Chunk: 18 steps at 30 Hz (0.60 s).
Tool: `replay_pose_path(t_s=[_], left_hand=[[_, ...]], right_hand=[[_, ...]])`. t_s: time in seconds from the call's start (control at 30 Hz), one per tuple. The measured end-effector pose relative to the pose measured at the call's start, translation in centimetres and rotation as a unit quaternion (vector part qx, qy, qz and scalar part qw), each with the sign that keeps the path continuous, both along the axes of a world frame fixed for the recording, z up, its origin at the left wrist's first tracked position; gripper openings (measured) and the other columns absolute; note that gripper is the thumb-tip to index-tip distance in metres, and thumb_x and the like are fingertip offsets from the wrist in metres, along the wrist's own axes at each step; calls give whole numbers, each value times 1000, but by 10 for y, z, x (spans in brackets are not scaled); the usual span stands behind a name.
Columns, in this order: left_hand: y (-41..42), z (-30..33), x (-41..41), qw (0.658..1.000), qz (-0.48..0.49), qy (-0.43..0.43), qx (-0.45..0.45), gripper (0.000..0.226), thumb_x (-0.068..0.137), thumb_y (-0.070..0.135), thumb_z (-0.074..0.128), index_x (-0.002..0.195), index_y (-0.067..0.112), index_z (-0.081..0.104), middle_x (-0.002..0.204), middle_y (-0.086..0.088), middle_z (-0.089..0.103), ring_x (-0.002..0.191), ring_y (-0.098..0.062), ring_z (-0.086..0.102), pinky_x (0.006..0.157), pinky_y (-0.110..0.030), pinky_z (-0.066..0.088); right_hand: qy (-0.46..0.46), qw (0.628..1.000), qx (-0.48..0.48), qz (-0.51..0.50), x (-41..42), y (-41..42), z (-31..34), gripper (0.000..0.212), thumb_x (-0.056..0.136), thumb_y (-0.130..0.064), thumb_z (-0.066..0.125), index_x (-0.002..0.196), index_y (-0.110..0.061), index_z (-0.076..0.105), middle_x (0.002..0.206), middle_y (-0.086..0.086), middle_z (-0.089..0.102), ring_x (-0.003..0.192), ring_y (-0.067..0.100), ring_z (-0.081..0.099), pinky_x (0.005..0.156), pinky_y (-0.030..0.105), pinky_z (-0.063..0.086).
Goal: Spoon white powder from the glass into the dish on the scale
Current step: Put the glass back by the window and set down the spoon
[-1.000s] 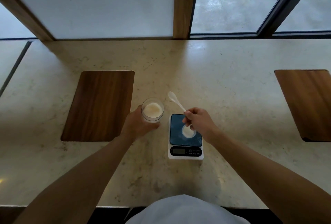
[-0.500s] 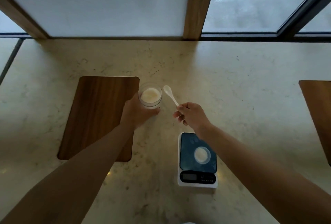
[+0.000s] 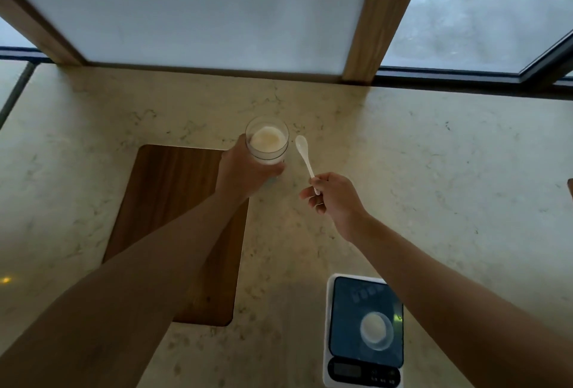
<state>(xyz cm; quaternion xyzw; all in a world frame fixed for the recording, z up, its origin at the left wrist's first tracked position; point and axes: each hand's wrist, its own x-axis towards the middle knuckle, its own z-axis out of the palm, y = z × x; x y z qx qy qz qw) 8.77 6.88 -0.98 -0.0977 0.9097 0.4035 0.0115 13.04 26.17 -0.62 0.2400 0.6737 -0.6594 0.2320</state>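
My left hand [image 3: 245, 170] grips a clear glass [image 3: 267, 143] with white powder in it, held at the far edge of the wooden inlay. My right hand [image 3: 333, 197] pinches the handle of a white spoon [image 3: 304, 153]; its bowl points away from me, just right of the glass and outside it. The spoon's bowl looks empty. Near the bottom right stands a white scale [image 3: 364, 330] with a dark blue top. A small clear dish [image 3: 376, 330] holding some white powder sits on it. Both hands are well away from the scale.
The beige marble counter [image 3: 434, 170] carries a dark wooden inlay [image 3: 173, 201] under my left forearm. A frosted panel, a wooden post [image 3: 381, 15] and window glass close the far side. A second wooden patch just shows at the right edge.
My left hand has carried the glass farther from the scale. My right hand left the dish with the spoon and followed next to the glass. The view shifted, dropping the scale to the lower right.
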Motion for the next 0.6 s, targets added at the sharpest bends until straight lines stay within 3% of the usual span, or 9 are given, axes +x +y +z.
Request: replay_pose_path(t_s=[0.13, 0.6], left_hand=[[-3, -8, -21, 1000, 9, 17, 3, 90, 51, 57, 86, 127, 22, 54, 116, 9, 65, 106, -14, 63, 89, -32, 55], [-8, -23, -63, 998, 14, 51, 16, 87, 62, 47, 87, 133, 17, 49, 123, 3, 61, 114, -16, 59, 96, -40, 54]], right_hand=[[2, 1000, -7, -1, -16, -5, -4, 12, 95, -15, 51, 97, -9, 61, 77, 10, 77, 52, 15, 57, 50, 28, 41], [-10, 999, -28, -12, -34, -14, -15, 12, 97, -12, 49, 99, -6, 60, 74, 9, 76, 50, 14, 56, 49, 27, 39]])
